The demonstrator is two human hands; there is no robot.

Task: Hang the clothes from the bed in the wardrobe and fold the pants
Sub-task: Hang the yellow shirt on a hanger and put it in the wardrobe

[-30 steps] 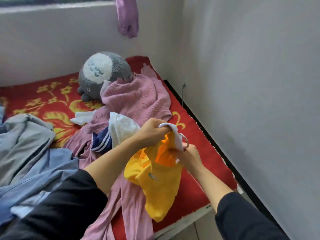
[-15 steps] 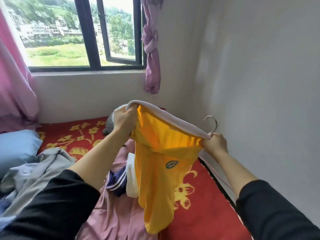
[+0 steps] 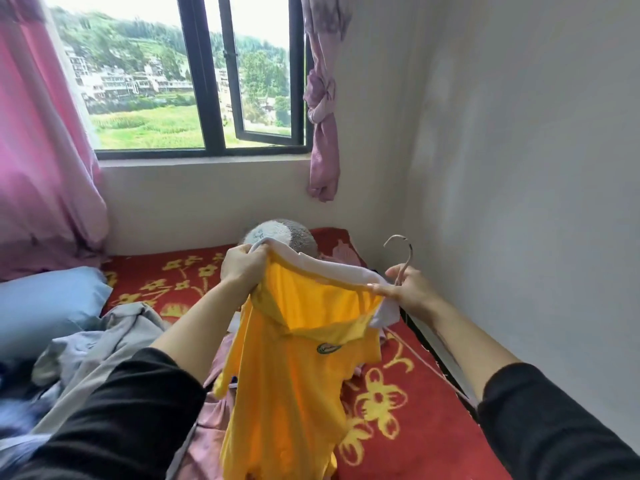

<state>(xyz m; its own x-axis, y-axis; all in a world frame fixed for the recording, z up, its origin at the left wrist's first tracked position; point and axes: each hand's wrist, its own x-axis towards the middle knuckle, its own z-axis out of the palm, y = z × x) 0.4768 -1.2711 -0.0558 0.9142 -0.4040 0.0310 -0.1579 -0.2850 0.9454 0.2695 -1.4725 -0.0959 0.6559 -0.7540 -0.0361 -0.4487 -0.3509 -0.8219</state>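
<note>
Currently: left hand (image 3: 244, 268) grips the yellow shirt (image 3: 294, 393) at its white collar. Right hand (image 3: 412, 291) pinches the opposite collar edge plus the hanger (image 3: 404, 268), above the bed (image 3: 398, 427). Hanger arm seems outside the shirt. Risk: shirt slides off once hung.

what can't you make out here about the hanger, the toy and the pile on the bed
Hanger: head view, only the hook and one thin arm show; the rest is behind the right hand and yellow shirt.
Plush toy: head view, mostly hidden by the left hand and collar.
Clothes pile: blurred, cut off by the left sleeve and frame edge.
Badge: too small to read.
</note>
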